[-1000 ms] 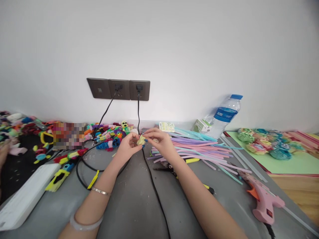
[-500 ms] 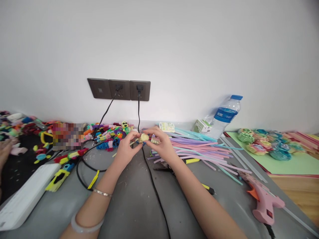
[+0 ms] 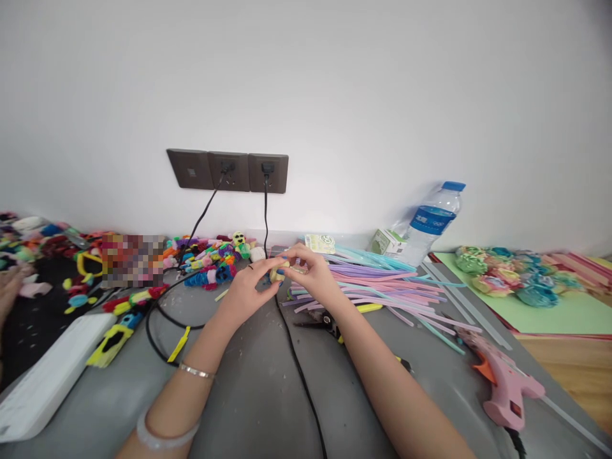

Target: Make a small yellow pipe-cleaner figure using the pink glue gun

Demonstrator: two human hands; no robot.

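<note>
Between my two hands, above the grey table, is a small pale yellow piece [image 3: 276,275] that looks like bent pipe cleaner. My left hand [image 3: 246,290] pinches it from the left with thumb and fingertips. On the other side, my right hand [image 3: 312,275] is closed on it too, and the fingertips of both hands meet around it. Fingers cover most of the piece. Below my right forearm lie black-jawed pliers [image 3: 325,322] with yellow handles. Pastel pipe cleaners [image 3: 377,284] spread out behind and to the right of that hand.
A pink glue gun [image 3: 511,389] lies at right, near clear glue sticks [image 3: 471,312]. A water bottle [image 3: 433,220] leans against the wall. Black cables [image 3: 299,357] cross the table. Colourful pipe-cleaner figures [image 3: 210,255] and a white power strip [image 3: 52,376] occupy the left, with another person's hand [image 3: 12,287].
The yellow piece has turned and is now more covered by my fingers. My left hand has shifted slightly, its fingers reaching over the piece toward my right hand.
</note>
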